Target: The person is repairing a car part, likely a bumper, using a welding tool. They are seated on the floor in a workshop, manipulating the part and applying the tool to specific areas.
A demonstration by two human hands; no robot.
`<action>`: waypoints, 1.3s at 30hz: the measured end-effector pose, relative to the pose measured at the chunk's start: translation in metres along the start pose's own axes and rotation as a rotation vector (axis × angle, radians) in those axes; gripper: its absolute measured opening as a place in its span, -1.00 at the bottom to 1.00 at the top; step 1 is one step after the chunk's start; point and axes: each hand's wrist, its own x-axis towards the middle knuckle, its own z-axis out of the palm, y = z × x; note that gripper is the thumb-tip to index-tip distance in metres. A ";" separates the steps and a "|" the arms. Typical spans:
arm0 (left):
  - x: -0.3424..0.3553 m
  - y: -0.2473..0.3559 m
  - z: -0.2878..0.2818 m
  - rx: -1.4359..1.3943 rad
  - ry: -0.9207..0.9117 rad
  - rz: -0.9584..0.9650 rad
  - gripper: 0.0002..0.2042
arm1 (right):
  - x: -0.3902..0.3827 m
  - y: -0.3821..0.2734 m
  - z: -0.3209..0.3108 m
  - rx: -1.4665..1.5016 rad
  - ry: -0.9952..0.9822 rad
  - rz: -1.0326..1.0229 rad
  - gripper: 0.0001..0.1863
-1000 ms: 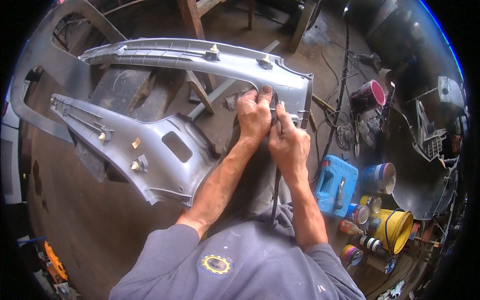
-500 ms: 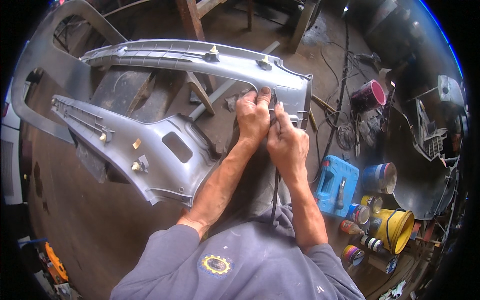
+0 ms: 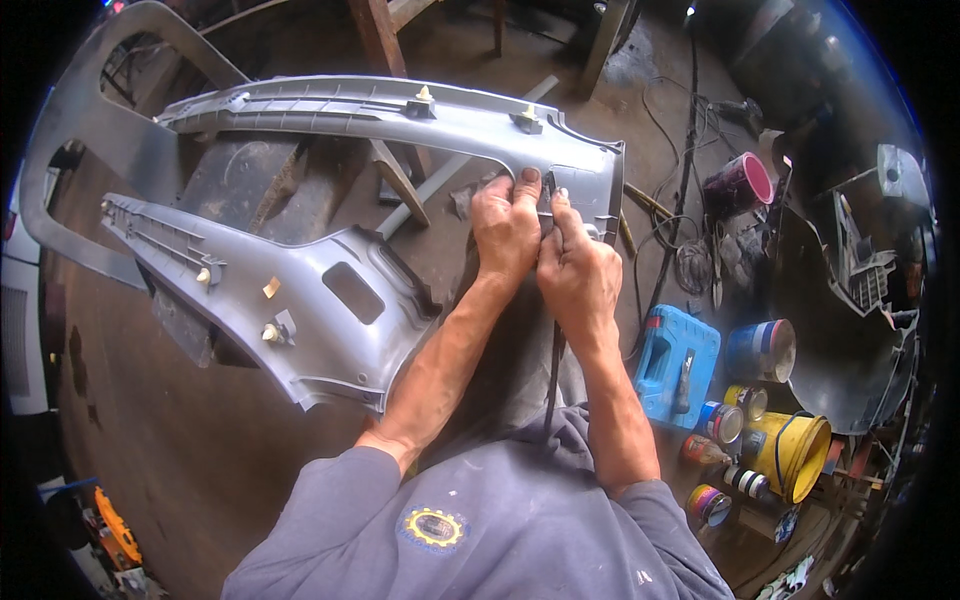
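A long silver-grey plastic trim panel [image 3: 460, 130] lies across in front of me, with pale clips on its ribbed inner side. My left hand [image 3: 507, 228] is closed on its near edge, thumb pressed on top. My right hand [image 3: 580, 262] is closed just beside it, index finger stretched along a slim dark tool [image 3: 547, 190] whose tip is at the panel. Most of that tool is hidden by the fingers. A black cord [image 3: 553, 380] hangs below the right hand. A second silver-grey trim panel [image 3: 300, 290] with a rectangular opening lies nearer, left of my left forearm.
A grey sheet with large cutouts [image 3: 75, 215] lies at the left. On the right floor are a blue tool case [image 3: 672, 365], a blue can [image 3: 757, 350], a yellow bucket [image 3: 790, 455], several small cans and a pink-rimmed bucket [image 3: 738, 190]. Loose cables [image 3: 660, 235] trail beyond the panel.
My right hand has shifted slightly to the right, with its index finger higher over the slim tool. My left hand keeps its grip on the panel.
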 end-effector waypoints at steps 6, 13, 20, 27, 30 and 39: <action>0.002 0.001 0.000 0.004 0.007 0.004 -0.62 | 0.007 -0.005 -0.004 0.040 -0.009 0.037 -0.58; 0.002 0.002 -0.001 -0.051 0.001 -0.008 -0.64 | 0.006 0.001 -0.002 0.046 0.011 -0.004 -0.57; 0.000 -0.003 -0.003 -0.201 -0.116 -0.102 -0.68 | -0.024 0.014 -0.054 0.336 0.390 0.105 -0.51; 0.001 0.003 -0.009 -0.338 -0.076 -0.131 -0.74 | -0.012 0.034 -0.140 0.591 0.723 0.097 -0.69; 0.006 -0.018 -0.017 -0.320 -0.054 -0.155 -0.72 | -0.014 0.032 -0.113 0.527 0.428 0.135 -0.56; -0.004 0.020 -0.007 -0.091 0.011 -0.153 -0.65 | -0.001 -0.020 -0.015 0.096 -0.045 0.113 -0.59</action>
